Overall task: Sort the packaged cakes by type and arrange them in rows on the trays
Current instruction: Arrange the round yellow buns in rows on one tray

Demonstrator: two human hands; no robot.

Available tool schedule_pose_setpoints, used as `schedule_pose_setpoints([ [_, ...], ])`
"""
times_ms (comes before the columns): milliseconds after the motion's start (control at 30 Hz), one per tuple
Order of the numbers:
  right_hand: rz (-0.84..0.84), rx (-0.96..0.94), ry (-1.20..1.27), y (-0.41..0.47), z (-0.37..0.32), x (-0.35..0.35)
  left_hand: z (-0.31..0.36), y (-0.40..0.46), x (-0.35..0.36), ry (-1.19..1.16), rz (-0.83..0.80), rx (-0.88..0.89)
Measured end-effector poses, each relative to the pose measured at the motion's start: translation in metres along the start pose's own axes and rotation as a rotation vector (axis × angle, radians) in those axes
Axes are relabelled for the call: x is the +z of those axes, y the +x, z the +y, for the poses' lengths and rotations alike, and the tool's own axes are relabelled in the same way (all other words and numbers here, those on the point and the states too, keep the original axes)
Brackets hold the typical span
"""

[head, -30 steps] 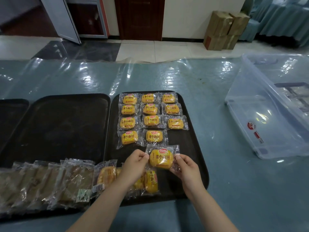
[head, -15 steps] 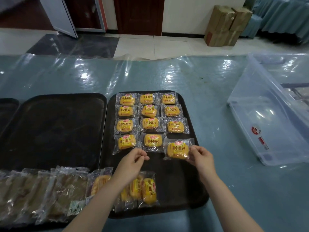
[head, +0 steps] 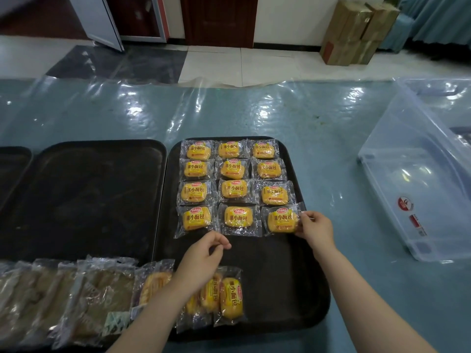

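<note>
The right hand [head: 314, 226] pinches the last cake [head: 282, 221]'s wrapper at the tray [head: 300, 289] edge; tugging could skew row 4. The left hand [head: 204, 258] hovers, loosely curled, holding nothing.

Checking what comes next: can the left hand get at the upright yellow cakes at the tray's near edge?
Probably yes. The left hand holds nothing and hovers just above the upright yellow cakes, with nothing lying over them.

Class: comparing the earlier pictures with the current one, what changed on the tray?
The right hand carried the yellow cake packet rightward into the fourth row's end; the left hand let go of it. The other eleven arranged packets, the unsorted pile and the middle tray stayed put.
</note>
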State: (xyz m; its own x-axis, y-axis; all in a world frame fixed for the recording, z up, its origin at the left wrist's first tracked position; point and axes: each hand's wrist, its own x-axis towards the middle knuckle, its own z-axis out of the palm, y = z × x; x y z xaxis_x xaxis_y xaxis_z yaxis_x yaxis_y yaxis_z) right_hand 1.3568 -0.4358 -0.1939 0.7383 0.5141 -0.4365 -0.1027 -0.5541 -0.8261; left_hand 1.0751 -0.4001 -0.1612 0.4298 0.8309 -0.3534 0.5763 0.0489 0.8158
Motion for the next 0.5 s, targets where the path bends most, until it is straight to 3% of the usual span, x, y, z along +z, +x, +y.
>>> schedule_pose_setpoints([
  [267, -0.023, 0.009, -0.074, 0.001, -0.001, 0.002, 0.000, -0.001, 0.000, 0.017, 0.005, 0.015],
  [500, -0.096, -0.188, -0.506, -0.011, -0.005, -0.006, -0.001, -0.003, 0.002, 0.190, -0.004, 0.106],
])
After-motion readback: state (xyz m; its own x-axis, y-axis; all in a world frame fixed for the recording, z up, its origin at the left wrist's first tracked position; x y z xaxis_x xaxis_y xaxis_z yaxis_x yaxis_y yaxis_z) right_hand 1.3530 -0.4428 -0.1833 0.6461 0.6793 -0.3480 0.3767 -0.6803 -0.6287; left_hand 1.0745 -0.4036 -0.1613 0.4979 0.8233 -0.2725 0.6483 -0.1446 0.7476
